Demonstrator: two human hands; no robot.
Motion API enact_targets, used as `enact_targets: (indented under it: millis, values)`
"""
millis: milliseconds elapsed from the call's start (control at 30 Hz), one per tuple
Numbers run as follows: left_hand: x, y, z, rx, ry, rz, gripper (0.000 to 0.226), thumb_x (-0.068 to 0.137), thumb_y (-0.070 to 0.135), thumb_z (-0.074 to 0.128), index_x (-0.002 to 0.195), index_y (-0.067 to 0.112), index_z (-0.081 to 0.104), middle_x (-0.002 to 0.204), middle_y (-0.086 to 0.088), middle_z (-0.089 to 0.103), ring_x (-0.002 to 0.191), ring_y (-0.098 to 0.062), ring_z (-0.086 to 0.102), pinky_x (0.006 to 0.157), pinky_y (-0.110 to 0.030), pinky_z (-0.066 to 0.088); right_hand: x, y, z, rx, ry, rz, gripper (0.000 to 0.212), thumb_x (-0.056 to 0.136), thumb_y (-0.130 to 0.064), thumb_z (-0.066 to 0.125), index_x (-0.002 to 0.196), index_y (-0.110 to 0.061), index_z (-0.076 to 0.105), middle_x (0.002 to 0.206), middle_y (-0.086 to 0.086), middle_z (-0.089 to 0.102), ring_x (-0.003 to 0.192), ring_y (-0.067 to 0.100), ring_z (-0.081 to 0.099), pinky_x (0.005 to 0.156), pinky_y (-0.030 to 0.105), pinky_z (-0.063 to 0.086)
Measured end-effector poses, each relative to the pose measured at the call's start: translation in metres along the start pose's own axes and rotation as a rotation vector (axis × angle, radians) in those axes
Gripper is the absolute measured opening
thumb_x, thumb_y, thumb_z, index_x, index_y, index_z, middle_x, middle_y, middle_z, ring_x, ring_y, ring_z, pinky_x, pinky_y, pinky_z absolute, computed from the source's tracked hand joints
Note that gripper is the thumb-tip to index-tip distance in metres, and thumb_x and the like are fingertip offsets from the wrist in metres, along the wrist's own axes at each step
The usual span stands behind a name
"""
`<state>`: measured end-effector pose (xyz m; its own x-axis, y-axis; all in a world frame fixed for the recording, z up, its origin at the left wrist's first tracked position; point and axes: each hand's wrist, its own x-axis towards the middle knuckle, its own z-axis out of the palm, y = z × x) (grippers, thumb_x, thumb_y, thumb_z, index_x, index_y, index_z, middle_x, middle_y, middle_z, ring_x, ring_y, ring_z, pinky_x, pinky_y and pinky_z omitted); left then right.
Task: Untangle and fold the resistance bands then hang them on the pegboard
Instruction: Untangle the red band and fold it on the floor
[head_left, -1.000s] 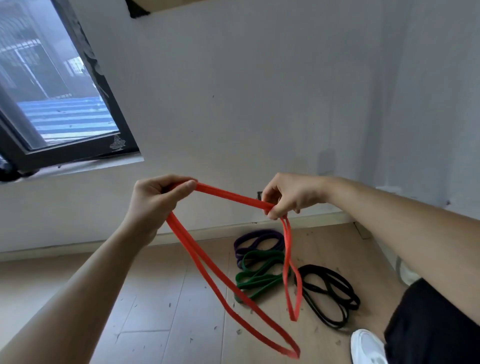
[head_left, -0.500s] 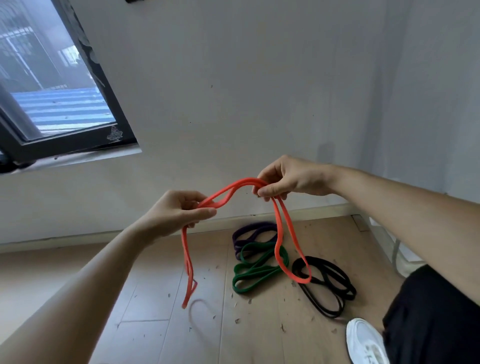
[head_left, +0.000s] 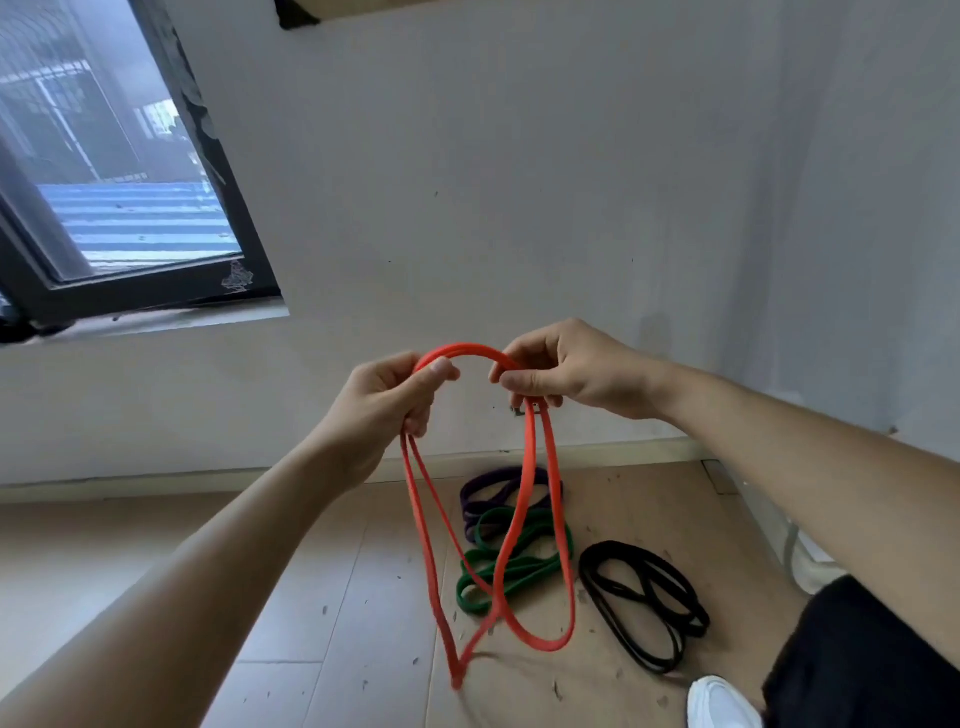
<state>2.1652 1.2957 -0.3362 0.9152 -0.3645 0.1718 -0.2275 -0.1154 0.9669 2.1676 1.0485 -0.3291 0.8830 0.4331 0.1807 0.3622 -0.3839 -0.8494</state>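
An orange-red resistance band (head_left: 423, 540) is held up in front of me, doubled over. My left hand (head_left: 387, 402) pinches one side of its top arch and my right hand (head_left: 563, 371) pinches the other, a short hump of band between them. Two long loops hang down from the hands and cross near the floor. On the floor beyond lie a purple band (head_left: 480, 491), a green band (head_left: 522, 566) partly over it, and a black band (head_left: 644, 597) coiled to the right. No pegboard is in view.
A plain white wall (head_left: 519, 182) stands ahead, with a dark-framed window (head_left: 130, 208) at upper left. The wood floor (head_left: 311, 623) carries cardboard sheeting and small debris. My white shoe (head_left: 719, 701) and black shorts (head_left: 857, 670) are at lower right.
My hands have come close together and risen, folding the orange-red band into a doubled arch. Its hanging loops now drop longer and cross each other low down.
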Motion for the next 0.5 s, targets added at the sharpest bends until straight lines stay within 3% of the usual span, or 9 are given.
enact_targets:
  millis: [133, 267, 500]
  values:
    - [0.001, 0.005, 0.005, -0.038, 0.085, 0.06, 0.036, 0.087, 0.039, 0.064, 0.098, 0.005, 0.069, 0.055, 0.007, 0.042, 0.052, -0.01, 0.038, 0.055, -0.023, 0.039, 0.002, 0.002, 0.009, 0.038, -0.051, 0.007, 0.018, 0.092, -0.02, 0.073, 0.107, -0.01, 0.072, 0.086, 0.005, 0.076, 0.086, 0.028, 0.071, 0.069, 0.031, 0.05]
    - [0.003, 0.009, 0.002, -0.103, 0.172, 0.133, 0.023, 0.098, 0.027, 0.061, 0.097, 0.006, 0.069, 0.055, 0.007, 0.042, 0.052, -0.01, 0.035, 0.055, -0.024, 0.037, 0.005, 0.01, 0.015, -0.029, -0.135, 0.083, 0.012, 0.09, -0.015, 0.076, 0.101, -0.012, 0.074, 0.083, -0.003, 0.071, 0.076, 0.01, 0.064, 0.066, 0.024, 0.049]
    - [0.003, 0.007, -0.014, -0.193, 0.32, 0.141, 0.021, 0.102, 0.028, 0.059, 0.097, 0.012, 0.07, 0.06, 0.005, 0.037, 0.054, -0.01, 0.032, 0.055, -0.023, 0.035, 0.011, 0.049, 0.017, -0.22, -0.242, 0.243, 0.012, 0.086, -0.005, 0.073, 0.096, -0.011, 0.075, 0.084, 0.0, 0.068, 0.075, 0.01, 0.061, 0.064, 0.023, 0.049]
